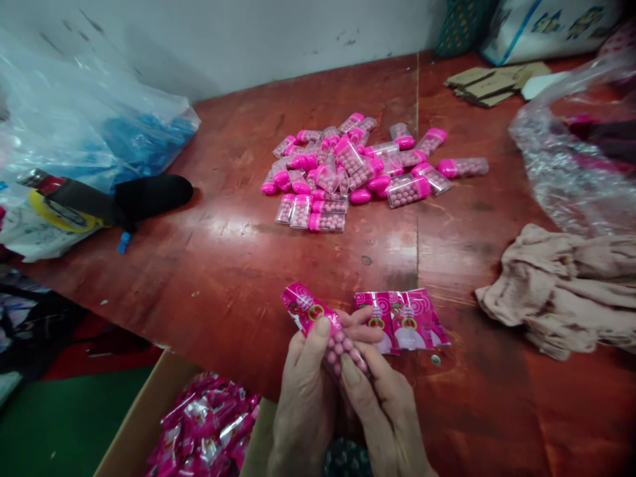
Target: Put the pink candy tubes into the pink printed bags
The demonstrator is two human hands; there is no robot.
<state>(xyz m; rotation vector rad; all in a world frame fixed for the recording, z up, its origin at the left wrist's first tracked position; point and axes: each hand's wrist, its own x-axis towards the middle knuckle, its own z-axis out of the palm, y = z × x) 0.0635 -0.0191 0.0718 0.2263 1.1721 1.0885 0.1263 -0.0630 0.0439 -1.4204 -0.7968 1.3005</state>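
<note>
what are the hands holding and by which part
A pink printed sachet and a clear container of pink balls: the left hand grips where they meet, the right hand the container's near end.

- Worktop [238,265]: reddish-brown, shiny, with a seam running from far to near.
- Wall [298,46]: pale, scuffed with dark marks, along the far edge.
- Clear bag [84,99]: far left, blue contents showing through.
- Black object [159,195]: left, round-ended, beside the bag; its kind is unclear.
- Yellow band [54,222]: far left, next to the black object.
- Green item [460,26]: far right, yellow-spotted, against the wall.
- White bag [561,30]: far right, blue-striped, printed with figures.
- Cardboard [489,87]: flat pieces, in front of the white bag.
- Clear plastic [551,172]: right, crumpled.
- Cloth [571,285]: right, beige, bunched, nearer than the plastic.
</note>
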